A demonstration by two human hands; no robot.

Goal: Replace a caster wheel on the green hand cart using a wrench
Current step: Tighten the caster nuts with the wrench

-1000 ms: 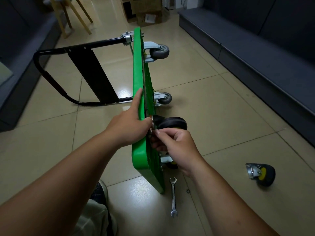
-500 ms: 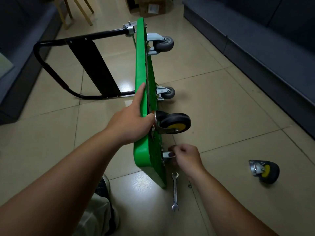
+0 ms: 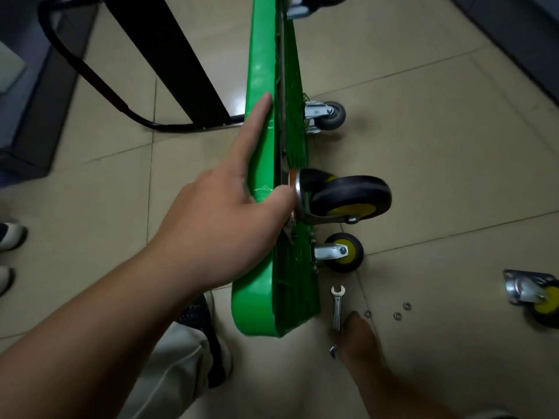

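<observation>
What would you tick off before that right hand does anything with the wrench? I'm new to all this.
1. Cart steadied on its side by left hand: ok.
2. Caster held in place, thumb against its plate: ok.
3. Caster's bolts seated: cannot tell, hidden.
4. Wrench within reach on floor, right hand at it: ok.
5. Grip on wrench: cannot tell, hand is blurred.
6. Small hardware nearby: ok, three rings lie beside the wrench.
</observation>
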